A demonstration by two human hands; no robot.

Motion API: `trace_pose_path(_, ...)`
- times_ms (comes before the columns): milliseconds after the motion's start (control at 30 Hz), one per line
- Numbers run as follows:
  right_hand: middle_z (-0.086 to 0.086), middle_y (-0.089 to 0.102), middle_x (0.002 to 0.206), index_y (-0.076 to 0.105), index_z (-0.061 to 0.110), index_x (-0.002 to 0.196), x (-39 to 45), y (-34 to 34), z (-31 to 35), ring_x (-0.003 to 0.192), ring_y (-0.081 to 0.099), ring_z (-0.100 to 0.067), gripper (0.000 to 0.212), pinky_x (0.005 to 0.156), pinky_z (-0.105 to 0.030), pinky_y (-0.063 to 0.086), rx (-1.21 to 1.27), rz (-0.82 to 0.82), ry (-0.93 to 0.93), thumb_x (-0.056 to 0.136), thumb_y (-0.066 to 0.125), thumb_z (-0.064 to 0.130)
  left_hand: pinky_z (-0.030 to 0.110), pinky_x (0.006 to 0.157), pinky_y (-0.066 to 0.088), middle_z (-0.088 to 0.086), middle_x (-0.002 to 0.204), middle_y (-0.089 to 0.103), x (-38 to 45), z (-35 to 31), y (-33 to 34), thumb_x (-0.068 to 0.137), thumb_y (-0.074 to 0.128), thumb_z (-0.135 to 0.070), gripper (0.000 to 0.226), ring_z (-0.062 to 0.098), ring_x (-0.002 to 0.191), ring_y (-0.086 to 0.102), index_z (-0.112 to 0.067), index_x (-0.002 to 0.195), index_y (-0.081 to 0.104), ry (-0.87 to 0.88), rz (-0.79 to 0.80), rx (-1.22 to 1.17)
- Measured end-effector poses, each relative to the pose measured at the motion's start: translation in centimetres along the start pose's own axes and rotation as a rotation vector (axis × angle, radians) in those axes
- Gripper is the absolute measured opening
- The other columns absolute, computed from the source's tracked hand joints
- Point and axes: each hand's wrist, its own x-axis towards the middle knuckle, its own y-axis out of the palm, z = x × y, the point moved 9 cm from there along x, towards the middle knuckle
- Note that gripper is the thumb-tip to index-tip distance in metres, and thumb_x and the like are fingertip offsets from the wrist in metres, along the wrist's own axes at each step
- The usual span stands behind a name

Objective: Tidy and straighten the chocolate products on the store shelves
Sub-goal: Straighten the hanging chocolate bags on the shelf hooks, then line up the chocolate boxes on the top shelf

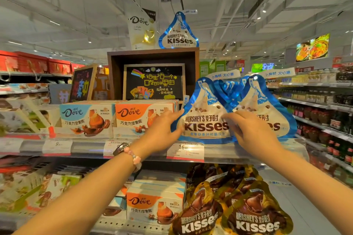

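Note:
Two rows of blue-and-white Kisses bags stand on the upper shelf (217, 153). My left hand (162, 131) holds the left edge of the front left Kisses bag (205, 120). My right hand (248, 131) grips that bag's right edge, where it meets the right Kisses bag (267, 108). The left bag leans slightly leftward. To its left stand a blue Dove box (86, 118) and an orange Dove box (137, 116), upright and facing front.
Brown and gold Kisses bags (229, 212) and an orange Dove box (152, 208) fill the lower shelf. A chalkboard sign (153, 82) in a wooden frame stands behind the boxes, with a white Dove pouch (142, 30) and a Kisses bag (178, 34) on top. An aisle of bottles runs at right.

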Motion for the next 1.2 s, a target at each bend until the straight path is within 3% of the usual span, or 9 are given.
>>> trace_pose_path(100,-0.010,0.058,0.104,0.049,0.012,0.128,0.0,-0.2,-0.7,0.071,0.052,-0.021,0.046,0.051,-0.024,0.035,0.085,-0.010,0.071,0.083,0.057,0.005,0.002,0.073,0.031,-0.003,0.120,0.051,-0.3,-0.1,-0.2,0.092,0.053,-0.028,0.056,-0.003,0.098,0.041,-0.024,0.143,0.031,0.001,0.011,-0.062)
trace_pose_path(200,-0.013,0.050,0.122,0.046,0.011,0.131,0.4,-1.2,-1.0,0.099,0.053,-0.030,0.057,0.076,-0.036,0.046,0.113,-0.088,0.109,0.078,0.067,0.007,0.010,0.082,0.035,-0.011,0.109,0.047,-0.7,0.0,-1.3,0.089,0.058,-0.024,0.057,0.001,0.098,0.043,-0.026,0.141,0.036,-0.003,-0.023,-0.068)
trace_pose_path(267,-0.018,0.050,0.124,0.050,0.007,0.127,0.8,-2.5,-0.2,0.111,0.049,-0.035,0.054,0.088,-0.045,0.042,0.086,-0.211,0.069,0.076,0.069,0.008,0.015,0.089,0.036,-0.009,0.113,0.046,-0.9,0.4,-2.3,0.087,0.061,-0.023,0.053,0.003,0.105,0.043,-0.025,0.136,0.042,-0.001,-0.083,-0.042)
trace_pose_path(400,-0.015,0.053,0.117,0.056,0.006,0.116,1.9,-4.4,3.7,0.109,0.049,-0.028,0.037,0.090,-0.044,0.041,0.179,-0.377,-0.078,0.083,0.054,0.022,0.004,0.079,0.035,-0.009,0.115,0.050,-1.7,2.3,-5.0,0.085,0.062,-0.024,0.040,0.003,0.101,0.047,-0.024,0.123,0.052,-0.034,-0.174,-0.013)
trace_pose_path(600,-0.007,0.055,0.112,0.059,0.009,0.110,6.2,-2.1,9.6,0.102,0.049,-0.015,0.031,0.083,-0.027,0.042,0.254,-0.219,-0.198,0.082,0.052,0.020,0.015,0.083,0.042,-0.006,0.106,0.051,-1.2,6.6,-10.3,0.083,0.067,-0.022,0.029,0.005,0.096,0.050,-0.020,0.111,0.059,-0.064,-0.261,0.097)
trace_pose_path(700,0.000,0.051,0.118,0.057,0.015,0.116,8.5,0.4,11.4,0.102,0.051,-0.013,0.031,0.078,-0.021,0.039,0.218,-0.086,-0.168,0.085,0.060,0.016,0.037,0.095,0.040,-0.004,0.110,0.051,-0.1,9.3,-11.7,0.079,0.070,-0.030,0.038,0.014,0.109,0.043,-0.021,0.114,0.060,-0.070,-0.214,0.259)
trace_pose_path(800,0.001,0.049,0.122,0.056,0.015,0.121,10.7,2.6,12.6,0.106,0.053,-0.017,0.034,0.084,-0.024,0.040,0.205,-0.009,-0.100,0.087,0.059,0.022,0.045,0.098,0.035,-0.007,0.114,0.048,0.5,11.6,-12.4,0.075,0.072,-0.039,0.044,0.015,0.115,0.037,-0.025,0.115,0.061,-0.042,-0.133,0.314)
trace_pose_path(1000,-0.002,0.053,0.118,0.060,0.015,0.114,12.4,6.0,12.8,0.106,0.055,-0.022,0.033,0.088,-0.038,0.046,0.047,0.184,0.041,0.085,0.062,0.030,0.046,0.099,0.039,-0.009,0.121,0.053,1.1,13.9,-12.4,0.078,0.067,-0.044,0.045,0.011,0.116,0.042,-0.028,0.119,0.060,0.075,0.053,0.269)
trace_pose_path(1200,0.004,0.061,0.098,0.068,0.018,0.099,12.7,6.0,11.6,0.096,0.059,-0.016,0.026,0.084,-0.033,0.049,0.146,0.170,0.184,0.075,0.074,0.025,0.022,0.087,0.044,-0.012,0.109,0.061,1.4,14.0,-12.3,0.080,0.069,-0.026,0.035,0.004,0.100,0.054,-0.022,0.115,0.064,0.191,0.119,0.115)
